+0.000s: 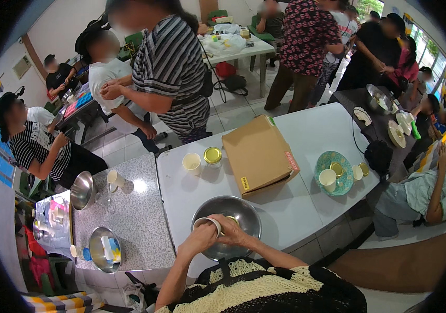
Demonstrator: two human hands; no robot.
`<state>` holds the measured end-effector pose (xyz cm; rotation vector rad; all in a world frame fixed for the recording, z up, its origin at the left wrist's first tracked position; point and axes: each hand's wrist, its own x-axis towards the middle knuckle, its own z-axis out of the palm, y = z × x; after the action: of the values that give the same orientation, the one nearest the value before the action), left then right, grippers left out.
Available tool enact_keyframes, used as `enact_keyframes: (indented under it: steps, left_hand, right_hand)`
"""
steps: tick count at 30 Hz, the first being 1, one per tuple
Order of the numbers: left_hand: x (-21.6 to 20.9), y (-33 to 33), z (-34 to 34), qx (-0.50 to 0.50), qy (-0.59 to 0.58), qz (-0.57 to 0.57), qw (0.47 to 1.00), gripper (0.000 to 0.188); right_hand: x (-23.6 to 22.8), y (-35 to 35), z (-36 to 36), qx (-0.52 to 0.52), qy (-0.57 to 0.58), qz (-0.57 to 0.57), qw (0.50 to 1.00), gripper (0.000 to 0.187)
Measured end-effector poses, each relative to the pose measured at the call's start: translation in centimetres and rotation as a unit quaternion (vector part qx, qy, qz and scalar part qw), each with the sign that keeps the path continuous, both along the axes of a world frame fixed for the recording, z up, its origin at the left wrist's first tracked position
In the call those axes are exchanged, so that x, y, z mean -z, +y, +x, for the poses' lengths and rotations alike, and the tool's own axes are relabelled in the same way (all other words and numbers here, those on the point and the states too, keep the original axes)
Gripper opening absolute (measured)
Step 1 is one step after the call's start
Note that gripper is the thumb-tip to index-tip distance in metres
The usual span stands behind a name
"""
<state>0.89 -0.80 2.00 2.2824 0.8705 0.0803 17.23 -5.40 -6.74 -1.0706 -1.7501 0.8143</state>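
Note:
A white paper cup (208, 221) is tilted over the near left part of a steel bowl (254, 221). My left hand (199, 242) is closed round the cup from below and the left. My right hand (234, 232) has curled fingers against the cup's right side; its fingertips are partly hidden. Behind that hand, a gold-coloured round lid or jar (232, 220) shows in the bowl, mostly covered. What the cup contains cannot be made out.
Beyond the bowl on the white table (306, 130) stand a cardboard box (259, 154), a gold-lidded glass jar (212, 156) and another paper cup (191, 163). A turquoise plate (340, 188) holds a cup and lid. Steel bowls (83, 190) stand left; several people are around.

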Motion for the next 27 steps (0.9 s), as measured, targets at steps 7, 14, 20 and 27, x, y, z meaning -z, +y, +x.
enact_keyframes:
  steps: [7, 14, 20, 27]
  left_hand:
    - [-1.4, 0.2, 0.6, 0.005, 0.055, -0.055, 0.997, 0.022]
    - [-0.5, -0.1, 0.2, -0.025, -0.018, -0.037, 0.999, 0.020]
    - [-1.4, 0.1, 0.4, -0.031, -0.070, -0.035, 0.996, 0.019]
    - [-4.5, -0.3, 0.5, -0.075, -0.106, -0.021, 0.991, 0.017]
  right_hand:
    - [1.1, 0.0, -0.1, -0.001, 0.016, -0.016, 1.000, 0.081]
    - [0.7, 0.0, 0.2, -0.010, 0.028, -0.044, 0.999, 0.081]
    - [0.9, 0.0, 0.1, -0.008, 0.056, -0.051, 0.997, 0.081]
    - [-0.5, -0.2, 0.2, -0.002, 0.086, -0.086, 0.993, 0.080]
